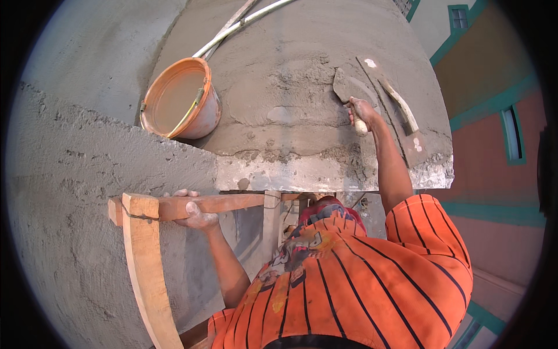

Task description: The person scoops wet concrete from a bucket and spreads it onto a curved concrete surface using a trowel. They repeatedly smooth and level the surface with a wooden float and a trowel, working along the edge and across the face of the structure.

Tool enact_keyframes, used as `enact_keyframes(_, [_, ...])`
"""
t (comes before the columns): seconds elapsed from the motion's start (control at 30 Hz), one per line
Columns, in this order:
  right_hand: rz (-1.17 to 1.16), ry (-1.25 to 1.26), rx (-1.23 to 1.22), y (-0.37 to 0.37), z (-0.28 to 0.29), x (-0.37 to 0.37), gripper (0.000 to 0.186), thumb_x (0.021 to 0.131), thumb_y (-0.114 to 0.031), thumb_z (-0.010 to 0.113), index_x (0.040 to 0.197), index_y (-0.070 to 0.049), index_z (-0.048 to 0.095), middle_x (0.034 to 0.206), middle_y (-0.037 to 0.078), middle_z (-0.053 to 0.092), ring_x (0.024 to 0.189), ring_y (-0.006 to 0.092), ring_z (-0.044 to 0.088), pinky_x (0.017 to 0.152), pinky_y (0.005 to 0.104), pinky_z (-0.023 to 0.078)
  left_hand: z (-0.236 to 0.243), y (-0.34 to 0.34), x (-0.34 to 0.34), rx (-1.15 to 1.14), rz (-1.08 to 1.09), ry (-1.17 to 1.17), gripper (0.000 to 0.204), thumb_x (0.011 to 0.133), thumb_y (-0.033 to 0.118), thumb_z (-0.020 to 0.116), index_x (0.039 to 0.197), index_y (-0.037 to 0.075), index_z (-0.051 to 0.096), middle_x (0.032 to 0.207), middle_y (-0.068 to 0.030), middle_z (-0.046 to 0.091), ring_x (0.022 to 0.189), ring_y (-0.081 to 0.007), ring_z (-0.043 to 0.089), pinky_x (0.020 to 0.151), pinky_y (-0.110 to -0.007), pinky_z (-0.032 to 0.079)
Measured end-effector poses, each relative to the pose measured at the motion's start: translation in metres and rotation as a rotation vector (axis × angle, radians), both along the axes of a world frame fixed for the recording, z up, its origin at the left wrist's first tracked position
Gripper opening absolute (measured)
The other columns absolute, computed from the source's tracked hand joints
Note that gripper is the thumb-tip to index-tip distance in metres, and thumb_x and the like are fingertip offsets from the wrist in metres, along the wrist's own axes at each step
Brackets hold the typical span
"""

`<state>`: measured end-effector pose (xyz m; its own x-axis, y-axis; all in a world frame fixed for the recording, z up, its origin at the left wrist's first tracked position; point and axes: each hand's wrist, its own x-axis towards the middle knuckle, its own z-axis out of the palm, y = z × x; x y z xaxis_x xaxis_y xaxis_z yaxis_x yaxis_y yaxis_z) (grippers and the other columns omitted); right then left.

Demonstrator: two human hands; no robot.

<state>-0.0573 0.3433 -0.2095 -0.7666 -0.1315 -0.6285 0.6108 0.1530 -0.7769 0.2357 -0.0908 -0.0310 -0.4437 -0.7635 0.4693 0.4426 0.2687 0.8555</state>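
My right hand (362,111) is wrapped round the pale handle of a trowel (352,87), whose flat metal blade rests on or just over the wet grey mortar (256,107). Right beside it lies a long plastering float (388,96) with a curved, whitish handle. Lower left, my left hand (199,214) grips a wooden bar (232,202), thumb on the near side and fingertips showing past the far side. An orange bucket (214,113) of murky greyish water stands on the mortar surface, left of the trowel.
A wooden post (143,262) is tied to the bar's left end. A pale hose (250,20) and a wooden strip cross behind the bucket. The slab's rough front edge (325,176) runs before me. A rendered wall (75,174) rises left; painted buildings (482,168) stand lower right.
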Motion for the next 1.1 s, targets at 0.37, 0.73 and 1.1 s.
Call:
enact_keyframes(0.37, [0.669, 0.748, 0.993, -0.053, 0.112, -0.024, 0.029, 0.085, -0.026, 0.057, 0.096, 0.001, 0.056, 0.072, 0.009, 0.058, 0.058, 0.0205, 0.057, 0.051, 0.0362, 0.049, -0.001, 0.0, 0.002, 0.026, 0.042, -0.019, 0.07, 0.077, 0.031, 0.066, 0.13, 0.001, 0.03, 0.096, -0.0081, 0.054, 0.075, -0.0151, 0.054, 0.066, -0.028, 0.053])
enact_keyframes(0.73, [0.542, 0.358, 0.636, -0.067, 0.068, -0.096, 0.051, 0.09, -0.041, 0.049, 0.064, 0.001, 0.06, 0.057, 0.013, 0.058, 0.057, 0.0241, 0.057, 0.06, 0.0414, 0.046, -0.003, -0.002, 0.005, 0.036, 0.038, -0.019, 0.08, 0.073, 0.034, 0.073, 0.132, 0.003, 0.029, 0.096, -0.0079, 0.053, 0.076, -0.0141, 0.053, 0.067, -0.027, 0.051])
enact_keyframes(1.1, [0.062, 0.458, 0.989, 0.059, 0.12, 0.043, 0.049, 0.087, -0.041, 0.057, 0.118, -0.003, 0.056, 0.106, 0.021, 0.063, 0.099, 0.0354, 0.062, 0.085, 0.0421, 0.047, 0.003, 0.004, -0.002, -0.026, 0.041, -0.046, 0.072, 0.077, 0.036, 0.065, 0.129, 0.0, 0.031, 0.095, -0.0076, 0.05, 0.073, -0.0148, 0.052, 0.062, -0.026, 0.049])
